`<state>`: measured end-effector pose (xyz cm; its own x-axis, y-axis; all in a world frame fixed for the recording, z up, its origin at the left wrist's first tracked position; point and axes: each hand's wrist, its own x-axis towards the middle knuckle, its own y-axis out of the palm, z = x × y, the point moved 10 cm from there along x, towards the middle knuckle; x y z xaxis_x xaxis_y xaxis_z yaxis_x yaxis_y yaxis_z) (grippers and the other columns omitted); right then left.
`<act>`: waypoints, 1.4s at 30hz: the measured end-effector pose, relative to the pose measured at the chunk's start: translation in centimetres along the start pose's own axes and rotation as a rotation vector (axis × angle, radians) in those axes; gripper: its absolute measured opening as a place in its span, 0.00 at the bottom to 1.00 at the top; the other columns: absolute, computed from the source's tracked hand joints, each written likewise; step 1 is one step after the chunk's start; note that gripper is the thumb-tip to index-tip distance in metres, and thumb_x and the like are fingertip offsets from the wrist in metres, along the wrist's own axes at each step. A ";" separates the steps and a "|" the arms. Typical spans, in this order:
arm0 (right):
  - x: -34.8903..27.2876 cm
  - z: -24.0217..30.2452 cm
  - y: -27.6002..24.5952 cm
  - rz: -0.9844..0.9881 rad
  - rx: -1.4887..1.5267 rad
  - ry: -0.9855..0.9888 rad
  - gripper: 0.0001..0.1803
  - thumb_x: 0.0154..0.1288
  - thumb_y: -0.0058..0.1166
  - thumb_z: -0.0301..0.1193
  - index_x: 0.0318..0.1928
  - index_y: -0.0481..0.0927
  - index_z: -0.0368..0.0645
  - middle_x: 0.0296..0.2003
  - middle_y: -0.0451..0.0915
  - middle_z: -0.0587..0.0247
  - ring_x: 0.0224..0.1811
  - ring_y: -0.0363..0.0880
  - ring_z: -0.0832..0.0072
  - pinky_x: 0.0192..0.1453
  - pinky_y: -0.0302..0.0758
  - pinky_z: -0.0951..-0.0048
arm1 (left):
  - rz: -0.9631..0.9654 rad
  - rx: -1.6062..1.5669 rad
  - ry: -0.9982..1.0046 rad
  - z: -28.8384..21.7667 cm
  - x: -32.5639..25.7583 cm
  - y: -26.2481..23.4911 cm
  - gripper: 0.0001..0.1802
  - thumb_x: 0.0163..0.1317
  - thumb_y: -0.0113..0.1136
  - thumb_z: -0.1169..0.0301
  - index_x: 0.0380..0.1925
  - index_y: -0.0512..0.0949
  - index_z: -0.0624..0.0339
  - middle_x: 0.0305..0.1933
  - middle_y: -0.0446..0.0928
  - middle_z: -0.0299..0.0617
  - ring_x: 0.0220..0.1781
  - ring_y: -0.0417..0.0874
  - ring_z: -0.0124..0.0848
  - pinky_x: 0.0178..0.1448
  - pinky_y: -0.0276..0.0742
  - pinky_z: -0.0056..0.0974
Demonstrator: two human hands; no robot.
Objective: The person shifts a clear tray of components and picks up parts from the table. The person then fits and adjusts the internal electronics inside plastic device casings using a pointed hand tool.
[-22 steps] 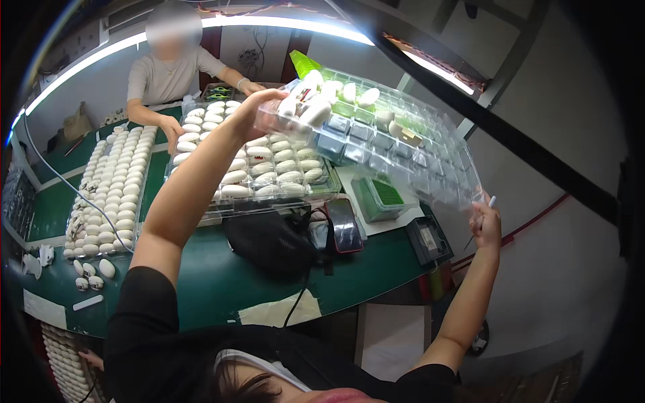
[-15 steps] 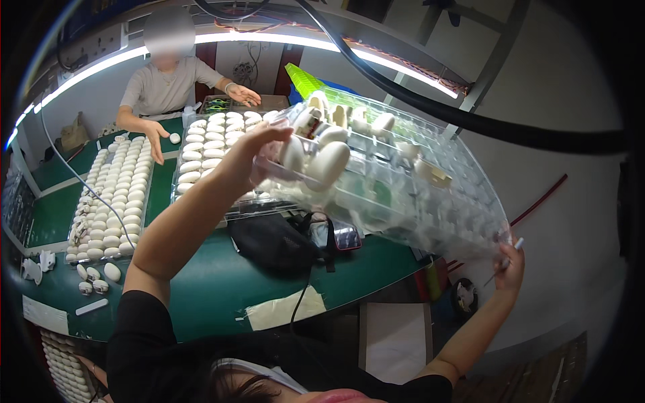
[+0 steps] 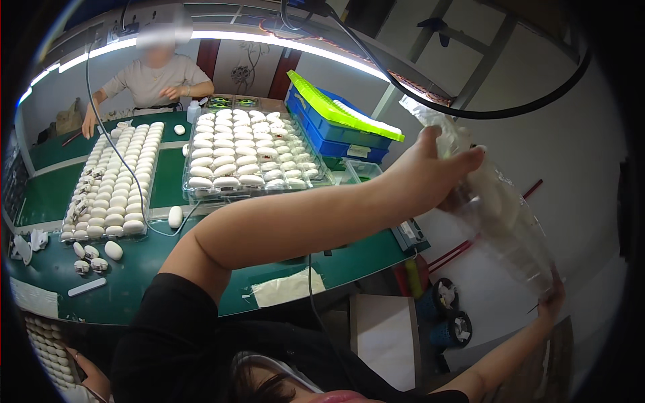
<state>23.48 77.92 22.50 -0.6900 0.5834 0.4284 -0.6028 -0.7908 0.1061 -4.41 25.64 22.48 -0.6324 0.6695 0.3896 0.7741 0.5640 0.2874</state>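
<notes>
A clear plastic compartment tray [image 3: 504, 215], tilted steeply and smeared by motion, hangs off the right side of the table between my hands. My left hand [image 3: 443, 168] grips its upper end, where pale shapes show through the plastic. At the lower end my right hand [image 3: 552, 299] is closed on the tray's edge; a thin dark tip sticks out beside the fingers. What the tray holds cannot be made out. On the green table stands another clear tray [image 3: 222, 190] filled with rows of white oval shells [image 3: 225, 161].
A second batch of white ovals [image 3: 121, 181] lies at the left, with several loose pieces [image 3: 94, 258] nearby. Blue crates [image 3: 329, 127] with a bright green tray [image 3: 336, 104] stand at the back. A co-worker [image 3: 161, 80] sits across. A black cable [image 3: 497, 114] hangs overhead.
The tray in my hands has swung right, away from above the table, and tipped steeper. The black bag on the table is no longer visible. The co-worker's hands have shifted.
</notes>
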 end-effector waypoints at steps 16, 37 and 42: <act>15.5 8.2 11.4 -0.124 0.058 -0.076 0.15 0.61 0.49 0.40 0.38 0.71 0.40 0.25 0.73 0.57 0.10 0.60 0.82 0.08 0.49 0.84 | -0.013 0.011 0.311 -16.0 7.1 -1.9 0.18 0.65 0.45 0.55 0.44 0.75 0.54 0.47 0.74 0.45 0.44 0.78 0.35 0.38 0.82 0.33; 34.3 -10.5 38.7 0.000 0.419 0.222 0.36 0.55 0.51 0.60 0.42 0.73 0.35 0.32 0.79 0.57 0.19 0.73 0.82 0.13 0.50 0.87 | -0.332 0.295 0.533 -16.3 19.8 -23.8 0.19 0.66 0.49 0.55 0.44 0.74 0.59 0.47 0.76 0.45 0.44 0.80 0.38 0.41 0.84 0.39; 35.7 -12.4 42.1 -0.096 0.473 0.135 0.46 0.56 0.44 0.66 0.56 0.64 0.34 0.41 0.80 0.53 0.33 0.83 0.78 0.17 0.48 0.87 | -0.672 0.304 0.388 -15.5 20.7 -26.9 0.21 0.65 0.51 0.57 0.47 0.73 0.63 0.49 0.75 0.48 0.45 0.80 0.38 0.42 0.84 0.41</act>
<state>-31.48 67.74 31.13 -0.7052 0.6513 0.2801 -0.4396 -0.7117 0.5479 -37.86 16.83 36.43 -0.8599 -0.0390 0.5090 0.1585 0.9274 0.3389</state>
